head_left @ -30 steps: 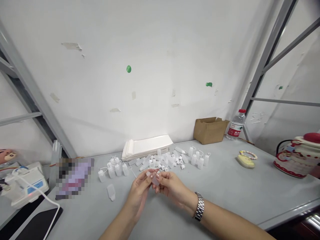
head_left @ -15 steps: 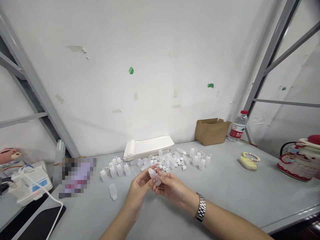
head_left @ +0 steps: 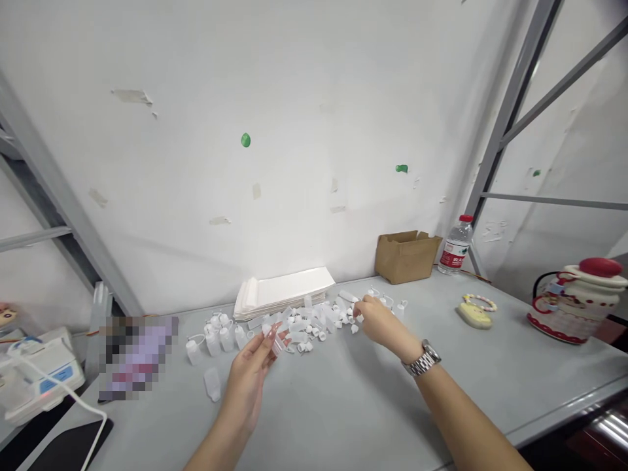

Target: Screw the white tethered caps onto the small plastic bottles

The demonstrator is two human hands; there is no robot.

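A small translucent squeeze bottle (head_left: 279,343) is gripped between the thumb and fingers of my left hand (head_left: 254,361), tilted above the grey table. My right hand (head_left: 383,323) is at the right end of a heap of loose bottles and white caps (head_left: 321,318). Its fingers are bent together at the caps; what they hold, if anything, is hidden. Several capped bottles (head_left: 226,339) stand to the left of the heap. More capped bottles (head_left: 401,310) are behind my right hand, partly covered by it. A lone bottle (head_left: 212,384) without a cap lies left of my left forearm.
A stack of white trays or sheets (head_left: 289,292) lies against the wall. At the back right are a cardboard box (head_left: 409,258) and a water bottle (head_left: 456,247). A yellow item with a beaded loop (head_left: 475,316) and a red-white jug (head_left: 572,304) stand farther right.
My right hand has let go of the bottle and moved right to the heap's far end. My left hand keeps the bottle and has shifted left. The view has turned slightly right.
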